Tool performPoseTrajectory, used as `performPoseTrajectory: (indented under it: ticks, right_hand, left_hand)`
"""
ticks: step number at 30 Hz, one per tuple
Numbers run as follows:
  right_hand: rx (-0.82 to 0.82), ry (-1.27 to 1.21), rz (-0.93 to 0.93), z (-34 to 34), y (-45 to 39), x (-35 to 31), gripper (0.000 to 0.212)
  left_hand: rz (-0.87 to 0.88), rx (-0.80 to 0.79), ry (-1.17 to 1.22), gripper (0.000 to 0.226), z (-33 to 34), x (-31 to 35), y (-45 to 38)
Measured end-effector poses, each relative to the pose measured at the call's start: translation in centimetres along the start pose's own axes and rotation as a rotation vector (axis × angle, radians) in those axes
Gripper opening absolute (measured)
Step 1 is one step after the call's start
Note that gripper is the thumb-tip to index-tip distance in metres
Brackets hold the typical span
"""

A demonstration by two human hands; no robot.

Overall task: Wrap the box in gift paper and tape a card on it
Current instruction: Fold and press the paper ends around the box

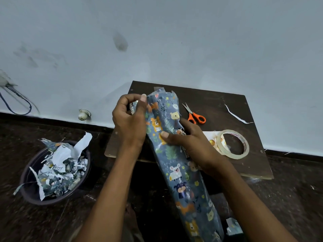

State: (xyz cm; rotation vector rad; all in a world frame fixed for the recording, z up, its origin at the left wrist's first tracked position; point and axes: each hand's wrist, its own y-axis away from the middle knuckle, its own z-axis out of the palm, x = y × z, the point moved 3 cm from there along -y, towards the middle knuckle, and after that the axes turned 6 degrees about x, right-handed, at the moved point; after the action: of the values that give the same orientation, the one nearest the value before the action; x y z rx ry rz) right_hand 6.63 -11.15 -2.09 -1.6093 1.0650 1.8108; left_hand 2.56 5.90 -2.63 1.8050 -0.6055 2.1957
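Observation:
A long box wrapped in blue gift paper (176, 165) with cartoon animals is held tilted above a dark wooden board (218, 105). My left hand (130, 119) pinches the loose paper at the box's far end, thumb on the printed side. My right hand (185, 138) grips the box across its middle, thumb on top. A roll of clear tape (244, 145) lies on the board to the right, partly over a white card (211, 138) with orange shapes. Orange-handled scissors (194, 115) lie behind my right hand.
A dark round bowl (28, 182) full of torn paper scraps stands on the floor at the left. A thin white paper strip (236, 116) lies on the board's far right. A small paper scrap (233, 226) lies on the floor. The white wall rises close behind.

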Motion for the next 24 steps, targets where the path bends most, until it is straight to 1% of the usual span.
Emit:
performPoseTrajectory:
  ticks: [2,4,7,8,10,12,16,17,21,24]
  right_hand:
    - [0.053,-0.015,-0.044,0.0,-0.2,-0.1,0.023]
    - [0.119,-0.049,-0.089,-0.1,-0.3,-0.3,0.022]
    - [0.249,-0.036,-0.176,-0.3,-0.7,-0.5,0.023]
    - [0.284,-0.018,-0.201,-0.5,-0.9,-0.6,0.025]
    - [0.318,-0.005,-0.231,-0.4,-1.1,-0.6,0.029]
    - [0.332,-0.005,-0.240,-0.4,-1.2,-0.7,0.035]
    - [0.335,0.034,-0.232,-0.3,-1.2,-0.6,0.045]
    - [0.327,0.036,-0.229,-0.3,-1.2,-0.6,0.043]
    - [0.250,-0.030,-0.166,-1.3,-1.5,-0.6,0.020]
    - [0.203,-0.139,-0.033,-1.4,-1.5,-0.4,0.025]
  left_hand:
    - [-0.046,-0.022,0.071,0.030,0.3,-0.1,0.4]
    - [-0.139,-0.080,0.130,0.043,0.6,-0.4,0.9]
    - [-0.302,-0.238,0.123,0.064,1.3,-1.1,2.5]
    - [-0.346,-0.306,0.128,0.063,1.6,-1.2,3.3]
    - [-0.396,-0.429,0.139,0.048,2.4,-1.0,5.0]
    - [-0.382,-0.490,0.124,0.037,3.0,-1.1,6.0]
    - [-0.306,-0.485,0.107,0.034,3.4,-1.2,6.2]
    - [-0.315,-0.470,0.122,0.031,3.4,-1.1,6.2]
    - [-0.367,-0.397,0.164,0.030,3.3,-0.8,6.2]
    - [-0.343,-0.357,0.143,0.033,3.2,-0.8,6.1]
